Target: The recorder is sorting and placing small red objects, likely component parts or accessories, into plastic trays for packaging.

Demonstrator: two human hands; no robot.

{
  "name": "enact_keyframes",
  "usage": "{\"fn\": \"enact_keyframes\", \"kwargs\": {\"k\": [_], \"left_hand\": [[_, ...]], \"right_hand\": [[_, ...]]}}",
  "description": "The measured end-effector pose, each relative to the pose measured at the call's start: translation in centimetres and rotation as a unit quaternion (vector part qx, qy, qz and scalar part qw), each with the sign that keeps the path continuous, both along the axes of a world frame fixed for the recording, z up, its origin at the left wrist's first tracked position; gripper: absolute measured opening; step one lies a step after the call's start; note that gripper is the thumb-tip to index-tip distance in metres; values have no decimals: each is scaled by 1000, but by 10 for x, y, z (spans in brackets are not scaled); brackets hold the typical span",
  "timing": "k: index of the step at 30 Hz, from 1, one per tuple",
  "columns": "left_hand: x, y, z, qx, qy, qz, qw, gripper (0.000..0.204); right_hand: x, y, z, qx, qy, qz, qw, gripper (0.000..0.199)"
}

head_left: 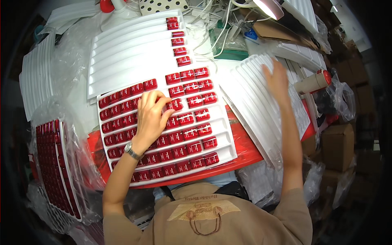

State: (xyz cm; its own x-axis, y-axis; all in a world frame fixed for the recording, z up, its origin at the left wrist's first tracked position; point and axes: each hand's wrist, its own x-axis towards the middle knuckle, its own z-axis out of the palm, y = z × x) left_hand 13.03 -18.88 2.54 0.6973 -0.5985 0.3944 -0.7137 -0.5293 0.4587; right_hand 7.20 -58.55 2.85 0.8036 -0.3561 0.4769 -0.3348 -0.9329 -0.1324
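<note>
A white ribbed tray [229,143] lies in front of me, its rows part filled with small glossy red cases [179,152] bearing pale print. Over its middle, my left hand [150,116] is bent into a pinch, thumb and forefinger against the left end of one red case [175,104]. The hand hides several cases beneath it. Off to the right, my right hand [277,81] hovers at a stack of empty white ribbed trays [255,102], thumb and fingers apart and slightly blurred. It seems to hold nothing; whether it touches the stack I cannot tell.
Beyond, another white tray [126,53] carries red cases only along its right end. A filled tray in clear plastic [53,163] hangs at the left. A lit lamp [269,9], tangled cables and a white cylinder with a red end [313,82] crowd the far right.
</note>
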Motion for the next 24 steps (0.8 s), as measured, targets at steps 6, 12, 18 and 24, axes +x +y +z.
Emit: {"fn": "enact_keyframes", "kwargs": {"k": [6,12,18,24], "left_hand": [[10,4,-10,8,-11,-14,1000,24],[34,34,-7,23,12,21,999,29],[37,35,0,-10,38,-16,999,29],[9,26,2,-230,211,-20,950,28]], "right_hand": [[-14,-84,-27,-24,226,25,974,31],[-18,-72,7,-62,231,119,964,26],[17,58,19,409,4,201,890,12],[36,216,24,617,-82,327,711,7]]}}
